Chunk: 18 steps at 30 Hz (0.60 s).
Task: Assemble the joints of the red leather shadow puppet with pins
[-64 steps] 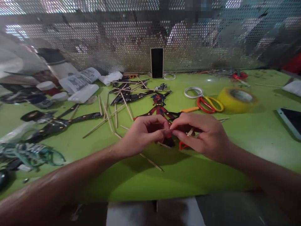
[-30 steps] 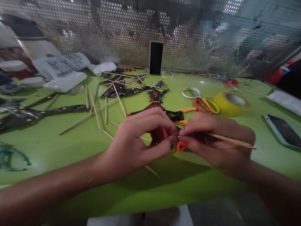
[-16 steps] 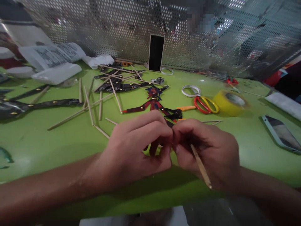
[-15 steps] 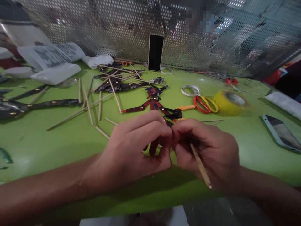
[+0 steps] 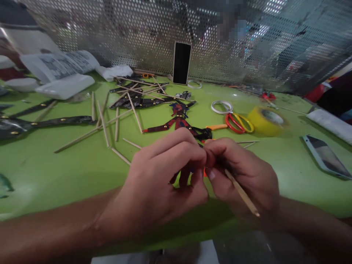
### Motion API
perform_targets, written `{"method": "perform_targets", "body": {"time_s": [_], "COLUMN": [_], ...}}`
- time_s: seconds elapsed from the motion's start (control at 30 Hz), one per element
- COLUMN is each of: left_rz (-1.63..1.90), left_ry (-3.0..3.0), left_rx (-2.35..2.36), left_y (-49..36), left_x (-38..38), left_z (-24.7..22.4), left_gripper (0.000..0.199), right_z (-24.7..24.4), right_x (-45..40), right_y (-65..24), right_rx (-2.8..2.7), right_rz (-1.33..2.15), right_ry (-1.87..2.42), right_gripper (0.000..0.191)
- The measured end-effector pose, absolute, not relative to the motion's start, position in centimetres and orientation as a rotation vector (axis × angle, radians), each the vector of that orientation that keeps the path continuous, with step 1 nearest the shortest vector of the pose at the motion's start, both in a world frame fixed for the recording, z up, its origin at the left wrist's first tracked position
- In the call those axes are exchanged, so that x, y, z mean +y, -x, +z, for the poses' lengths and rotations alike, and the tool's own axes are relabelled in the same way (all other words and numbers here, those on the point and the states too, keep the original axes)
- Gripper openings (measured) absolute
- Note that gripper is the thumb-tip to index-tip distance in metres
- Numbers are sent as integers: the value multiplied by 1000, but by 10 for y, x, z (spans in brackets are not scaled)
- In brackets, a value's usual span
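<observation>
A flat jointed puppet [image 5: 180, 123] in dark red, blue and black, with brass-coloured fasteners at its joints, lies in front of me. Its lower part runs in behind my hands. My left hand [image 5: 165, 172] is closed in a pinch on that lower part; dark red pieces show between its curled fingers. Fingertip to fingertip with it, my right hand [image 5: 244, 168] is closed too. A thin wooden stick [image 5: 242, 192] pokes out of the right hand, slanting down toward me. What the fingertips pinch at their meeting point is mostly hidden.
Several wooden sticks [image 5: 102, 123] and black jointed puppet pieces [image 5: 49, 123] lie left and behind. To the right are scissors [image 5: 236, 123], a yellow tape roll [image 5: 264, 123] and a phone [image 5: 327, 156]. Another phone [image 5: 182, 63] leans on the perforated metal screen [image 5: 137, 33].
Both hands have shifted slightly right, still together. The stick's near end has swung right and a little up. An orange-red bit now shows between the fingertips.
</observation>
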<state>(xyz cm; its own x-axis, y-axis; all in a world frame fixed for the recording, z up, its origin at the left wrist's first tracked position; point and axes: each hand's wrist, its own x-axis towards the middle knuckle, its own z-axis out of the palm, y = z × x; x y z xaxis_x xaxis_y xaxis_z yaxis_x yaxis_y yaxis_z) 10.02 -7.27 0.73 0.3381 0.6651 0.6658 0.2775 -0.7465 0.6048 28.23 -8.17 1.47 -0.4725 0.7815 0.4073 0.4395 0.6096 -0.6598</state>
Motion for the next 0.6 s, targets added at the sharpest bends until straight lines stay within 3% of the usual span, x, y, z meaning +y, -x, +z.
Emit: {"method": "perform_targets", "body": {"time_s": [0.6], "left_rz": [1477], "left_ry": [-2357], "left_rx": [787], "left_y": [-103], "left_x": [-71], "left_z": [4], "left_gripper": [20], "right_z": [9], "right_x": [-79], "right_y": [-279], "right_rx": [-2012], "right_rz": [698], "right_ry": [858], "right_gripper": [10]}}
